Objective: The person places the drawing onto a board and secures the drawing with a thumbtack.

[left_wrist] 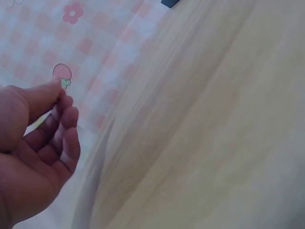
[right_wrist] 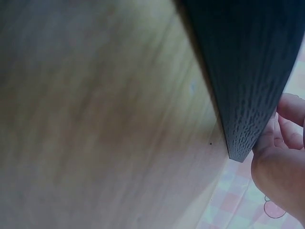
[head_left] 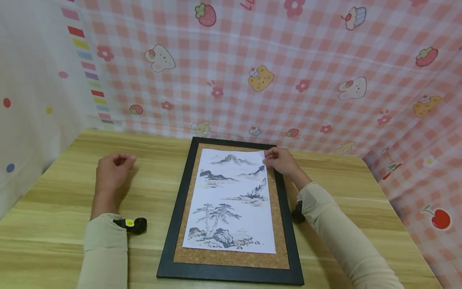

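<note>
A sheet of paper with an ink landscape [head_left: 231, 188] lies over a cork board [head_left: 231, 259] inside a black frame [head_left: 231, 275]. At the paper's upper right corner, my right hand [head_left: 283, 161] pinches the edge between thumb and fingers. In the right wrist view that hand [right_wrist: 281, 162] sits beside the dark frame side [right_wrist: 243, 81], and the paper is hidden. My left hand [head_left: 113, 170] hovers over the table left of the frame, away from the board. Its fingers [left_wrist: 71, 143] are loosely curled toward the thumb, and nothing shows between them.
Everything rests on a light wood-grain table [head_left: 151, 176]. Behind it hangs a pink checked cloth [head_left: 231, 80] with cartoon prints, which also runs down the right side. A white dotted cloth [head_left: 32, 80] borders the left. Black wrist straps [head_left: 133, 225] sit on the sleeves.
</note>
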Motion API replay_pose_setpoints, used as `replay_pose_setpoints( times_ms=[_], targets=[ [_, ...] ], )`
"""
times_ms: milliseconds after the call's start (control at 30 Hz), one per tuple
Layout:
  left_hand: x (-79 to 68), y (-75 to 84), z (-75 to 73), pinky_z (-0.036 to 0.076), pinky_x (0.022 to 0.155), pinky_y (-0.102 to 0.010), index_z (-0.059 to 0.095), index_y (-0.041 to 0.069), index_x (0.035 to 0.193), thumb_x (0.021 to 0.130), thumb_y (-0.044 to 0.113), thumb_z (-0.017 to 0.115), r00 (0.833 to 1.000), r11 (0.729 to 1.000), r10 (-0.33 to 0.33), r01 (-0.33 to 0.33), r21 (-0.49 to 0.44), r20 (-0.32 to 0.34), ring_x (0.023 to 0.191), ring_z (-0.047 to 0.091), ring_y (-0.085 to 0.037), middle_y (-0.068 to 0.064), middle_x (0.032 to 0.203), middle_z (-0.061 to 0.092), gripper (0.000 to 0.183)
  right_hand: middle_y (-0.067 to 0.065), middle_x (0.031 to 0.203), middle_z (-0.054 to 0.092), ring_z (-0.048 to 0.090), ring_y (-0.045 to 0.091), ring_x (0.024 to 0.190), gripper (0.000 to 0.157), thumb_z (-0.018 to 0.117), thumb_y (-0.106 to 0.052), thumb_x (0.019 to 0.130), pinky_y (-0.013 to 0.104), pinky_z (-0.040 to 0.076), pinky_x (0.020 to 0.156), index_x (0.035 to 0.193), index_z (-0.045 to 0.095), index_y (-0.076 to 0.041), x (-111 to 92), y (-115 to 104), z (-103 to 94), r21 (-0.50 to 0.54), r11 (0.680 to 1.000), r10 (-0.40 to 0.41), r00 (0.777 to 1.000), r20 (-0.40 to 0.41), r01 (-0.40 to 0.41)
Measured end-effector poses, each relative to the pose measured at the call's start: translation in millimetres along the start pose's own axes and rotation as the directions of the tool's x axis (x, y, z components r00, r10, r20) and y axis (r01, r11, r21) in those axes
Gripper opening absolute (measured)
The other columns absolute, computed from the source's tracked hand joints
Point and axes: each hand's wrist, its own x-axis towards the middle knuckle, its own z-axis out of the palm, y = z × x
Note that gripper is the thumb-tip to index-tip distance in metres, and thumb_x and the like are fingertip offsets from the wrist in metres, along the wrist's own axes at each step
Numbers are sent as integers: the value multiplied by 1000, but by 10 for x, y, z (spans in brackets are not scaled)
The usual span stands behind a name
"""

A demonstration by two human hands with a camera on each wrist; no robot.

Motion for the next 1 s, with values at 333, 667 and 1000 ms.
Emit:
replay_pose_setpoints(
  times_ms=[333,667,1000],
  targets=[
    [-52,167,16,48,61,-13,70,-10,118,97,31,71,997,981,45,-55,-185,-55,67,61,11,33,68,59,46,18,102,65,62,20,84,23,67,-2,96,28,54,74,116,63,9,20,-17,-1,-16,1000,-7,1000,2,7],
    [-64,341,80,55,76,-16,67,-8,124,98,12,68,993,879,110,-76,-470,45,80,69,2,18,87,71,33,19,104,64,63,27,90,23,66,-3,98,37,55,81,117,63,9,5,-1,-1,-6,1000,-6,1000,17,6],
    [-73,561,129,55,72,-17,72,-2,108,95,13,74,983,841,186,-155,-519,7,78,68,-8,8,83,72,19,18,103,65,65,26,89,23,66,-3,97,35,56,80,116,64,9,2,-6,0,-2,1000,-1,1000,7,1]
  ],
)
